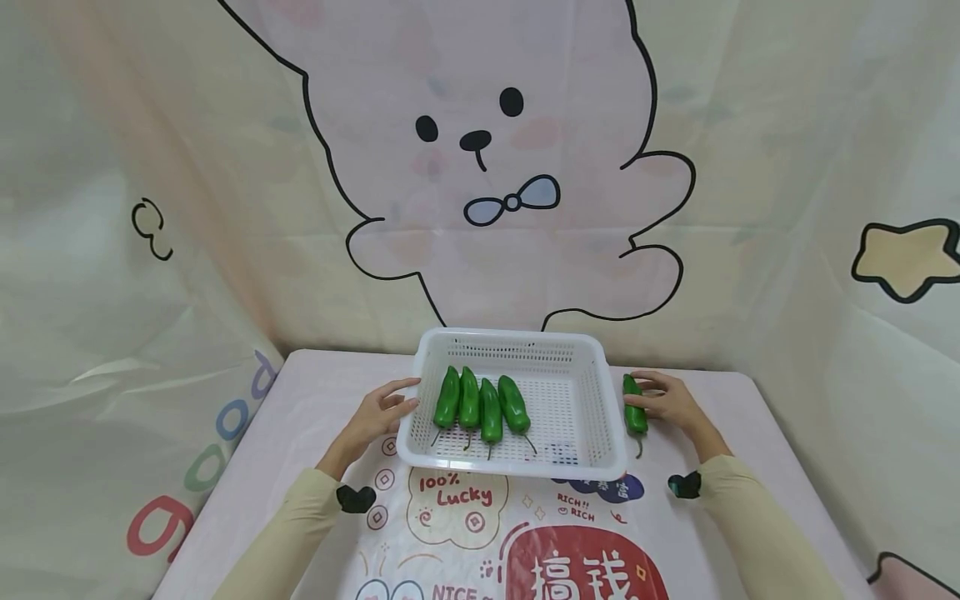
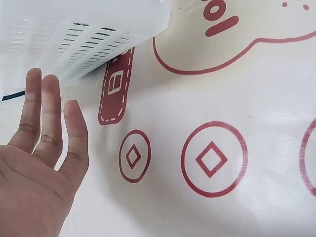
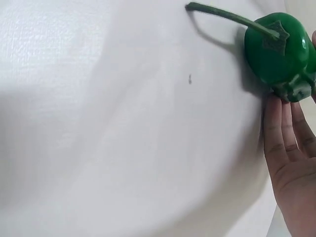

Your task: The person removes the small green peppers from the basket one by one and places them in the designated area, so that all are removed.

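Note:
A white plastic basket (image 1: 585, 408) with slotted walls holds several green peppers (image 1: 491, 412), lying side by side in its left half with stems toward the near edge. My left hand (image 1: 375, 414) is at the basket's left side, its fingertips right at the wall. In the left wrist view, the fingers of the left hand (image 2: 44, 148) are straight and apart, holding nothing. To the right of the basket, my right hand (image 1: 670, 404) has its fingers and thumb around another green pepper (image 1: 636, 421). The right wrist view shows this pepper's stem end, with fingers (image 3: 276, 128) against its side.
A white table cover (image 1: 337, 550) printed with red and coloured drawings lies under everything. Behind the table hangs a curtain (image 1: 480, 267) with a cartoon bear, and more curtain stands at both sides. The basket's far rim is close to the table's back edge.

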A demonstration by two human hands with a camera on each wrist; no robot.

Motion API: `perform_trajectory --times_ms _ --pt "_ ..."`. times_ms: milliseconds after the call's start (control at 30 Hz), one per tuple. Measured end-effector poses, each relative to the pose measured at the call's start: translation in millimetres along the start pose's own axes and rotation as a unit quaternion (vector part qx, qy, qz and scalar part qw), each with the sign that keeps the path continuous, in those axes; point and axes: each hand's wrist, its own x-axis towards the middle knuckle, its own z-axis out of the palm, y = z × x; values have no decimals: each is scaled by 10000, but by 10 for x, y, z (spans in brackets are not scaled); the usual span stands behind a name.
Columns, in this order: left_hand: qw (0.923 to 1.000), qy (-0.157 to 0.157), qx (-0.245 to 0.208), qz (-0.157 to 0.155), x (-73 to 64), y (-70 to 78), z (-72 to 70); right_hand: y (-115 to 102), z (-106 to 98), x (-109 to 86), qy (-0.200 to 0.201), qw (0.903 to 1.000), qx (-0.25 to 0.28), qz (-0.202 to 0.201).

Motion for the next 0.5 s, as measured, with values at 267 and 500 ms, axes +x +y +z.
perform_trajectory --times_ms 267,500 --pt "10000 -9 -40 60 -6 9 23 -40 32 -8 40 9995 -273 119" --pt "10000 24 69 21 -11 11 11 -85 -35 -108 109 9998 -138 86"
